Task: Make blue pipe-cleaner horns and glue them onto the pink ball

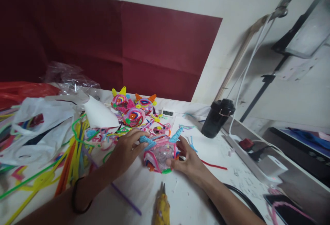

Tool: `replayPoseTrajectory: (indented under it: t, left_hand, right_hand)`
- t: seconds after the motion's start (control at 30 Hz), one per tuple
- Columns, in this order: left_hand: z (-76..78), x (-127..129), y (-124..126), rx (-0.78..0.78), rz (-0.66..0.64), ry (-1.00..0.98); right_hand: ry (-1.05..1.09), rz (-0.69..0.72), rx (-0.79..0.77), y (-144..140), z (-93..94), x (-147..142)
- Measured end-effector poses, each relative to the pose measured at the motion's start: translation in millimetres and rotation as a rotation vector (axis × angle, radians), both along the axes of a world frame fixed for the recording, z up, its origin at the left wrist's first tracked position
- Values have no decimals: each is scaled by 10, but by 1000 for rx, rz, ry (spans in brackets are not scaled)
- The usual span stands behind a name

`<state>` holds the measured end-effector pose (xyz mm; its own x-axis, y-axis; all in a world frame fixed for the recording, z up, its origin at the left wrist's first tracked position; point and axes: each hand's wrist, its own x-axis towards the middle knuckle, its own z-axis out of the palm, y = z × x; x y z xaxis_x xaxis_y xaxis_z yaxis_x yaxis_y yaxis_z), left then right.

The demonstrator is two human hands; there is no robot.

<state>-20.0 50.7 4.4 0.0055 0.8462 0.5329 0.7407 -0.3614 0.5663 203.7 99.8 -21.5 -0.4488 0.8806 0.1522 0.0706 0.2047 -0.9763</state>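
A round pipe-cleaner animal figure, with a clear see-through middle and pink, purple and orange trim, is held just above the table. My left hand pinches its blue ear between thumb and fingers. On the opposite side my right hand grips the body, thumb on the front near a green piece, fingers partly hidden behind. A second blue ear stands up beside the right fingers. Below the figure lies a yellow glue gun, its dark nozzle pointing towards it.
Several similar figures sit behind, near a small digital timer. Loose pipe cleaners and a white plastic bag crowd the left. To the right are a black bottle, a power strip and a black cable.
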Motion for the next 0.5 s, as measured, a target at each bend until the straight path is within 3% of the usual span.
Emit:
replayPoseTrajectory:
  t: [0.5]
  left_hand:
    - [-35,56,-12,-116,-12,-165]
  right_hand:
    - [0,57,47,2,9,-3]
